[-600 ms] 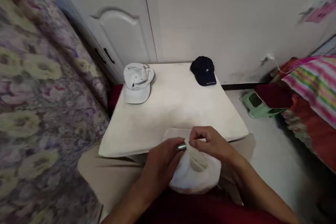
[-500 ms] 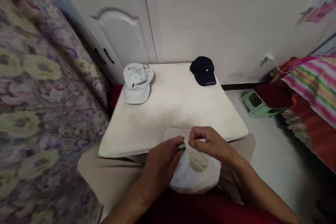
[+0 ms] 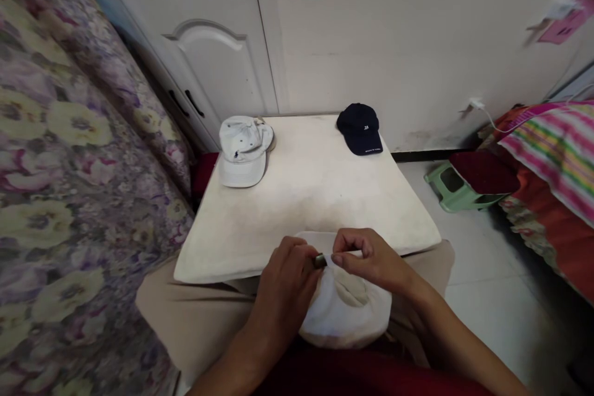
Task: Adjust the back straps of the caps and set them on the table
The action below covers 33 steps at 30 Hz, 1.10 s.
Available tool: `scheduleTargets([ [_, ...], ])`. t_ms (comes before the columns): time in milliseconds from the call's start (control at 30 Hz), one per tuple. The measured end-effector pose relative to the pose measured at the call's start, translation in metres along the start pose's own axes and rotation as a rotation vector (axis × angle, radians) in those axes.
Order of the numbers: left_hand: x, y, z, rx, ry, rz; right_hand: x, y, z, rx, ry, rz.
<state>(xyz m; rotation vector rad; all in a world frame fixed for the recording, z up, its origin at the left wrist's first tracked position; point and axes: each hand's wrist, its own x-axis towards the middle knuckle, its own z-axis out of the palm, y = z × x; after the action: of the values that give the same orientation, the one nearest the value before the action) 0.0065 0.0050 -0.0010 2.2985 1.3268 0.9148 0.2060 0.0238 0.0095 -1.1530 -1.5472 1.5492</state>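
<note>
1. Holding a small metal clip (image 3: 320, 261), the left hand (image 3: 285, 275) has its fingers curled in, with next to no room between thumb and fingertips
2. The right hand (image 3: 371, 257) makes a pinch too, thumb and pointing finger close together. It seems to have the end of a thin pale strap (image 3: 329, 258), but that bit is too small to be sure
3. The white cap (image 3: 346, 325) sits over the lap (image 3: 199, 315), right under both hands, with its round part near the person. A flat pale part (image 3: 315, 237) pokes out past the hands, at the near edge of the table (image 3: 241, 229). So the cap's long way runs from the body out to the table
4. The strap goes the other way, side to side, from hand to hand. The clip is at the left hand's tips, and the right hand's tips are just beside it
5. The arch-shaped hole (image 3: 353, 292) in the cap lies on the body side of the strap, nearer the right hand
6. Far back on the table, a dark blue cap (image 3: 359, 129) sits to the right and a pale cap (image 3: 244, 142) to the left, both well apart from the hands
</note>
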Motion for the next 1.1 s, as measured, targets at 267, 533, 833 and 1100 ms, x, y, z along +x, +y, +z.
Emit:
scheduleTargets([
  [267, -0.001, 0.01, -0.004, -0.039, -0.154, -0.182, 0.0, 0.0, 0.0, -0.081, 0.007, -0.005],
  [533, 0.0, 0.009, -0.005, -0.051, -0.21, -0.185, 0.002, 0.0, -0.007, -0.137, -0.049, -0.029],
  [833, 0.0, 0.009, -0.005, -0.086, -0.195, -0.148, 0.004, 0.003, -0.008, -0.099, -0.11, -0.023],
  [1100, 0.001, 0.009, -0.003, -0.092, -0.195, -0.15, -0.002, 0.004, -0.013, -0.122, -0.061, -0.041],
])
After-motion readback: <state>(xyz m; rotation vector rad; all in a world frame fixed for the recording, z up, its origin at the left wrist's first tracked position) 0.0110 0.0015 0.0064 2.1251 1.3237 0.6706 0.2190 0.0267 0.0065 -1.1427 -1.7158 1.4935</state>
